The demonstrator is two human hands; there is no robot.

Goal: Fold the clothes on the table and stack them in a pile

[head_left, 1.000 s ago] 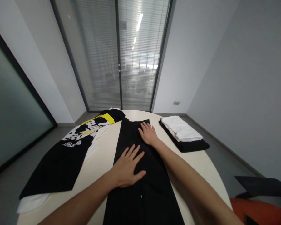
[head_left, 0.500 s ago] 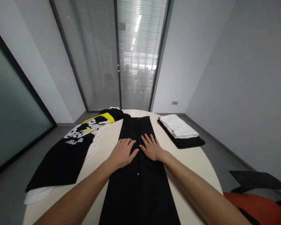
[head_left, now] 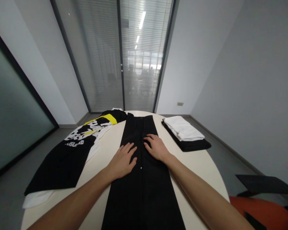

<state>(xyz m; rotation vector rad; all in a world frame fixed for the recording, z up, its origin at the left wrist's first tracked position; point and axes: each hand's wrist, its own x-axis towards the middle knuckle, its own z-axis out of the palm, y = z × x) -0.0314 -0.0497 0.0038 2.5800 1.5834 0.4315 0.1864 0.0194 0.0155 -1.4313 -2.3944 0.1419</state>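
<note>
Head view: your left hand lies flat, fingers spread, on the black garment; your right hand rests there too, fingers loosely bent, the garment laid out down the table between printed shirt and folded clothes

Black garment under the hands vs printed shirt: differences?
The black garment looks plain apart from a white dot; the printed shirt shows white lettering and a yellow band. The left hand and right hand touch the black garment; neither touches the printed shirt. Both pieces are mainly black.
</note>
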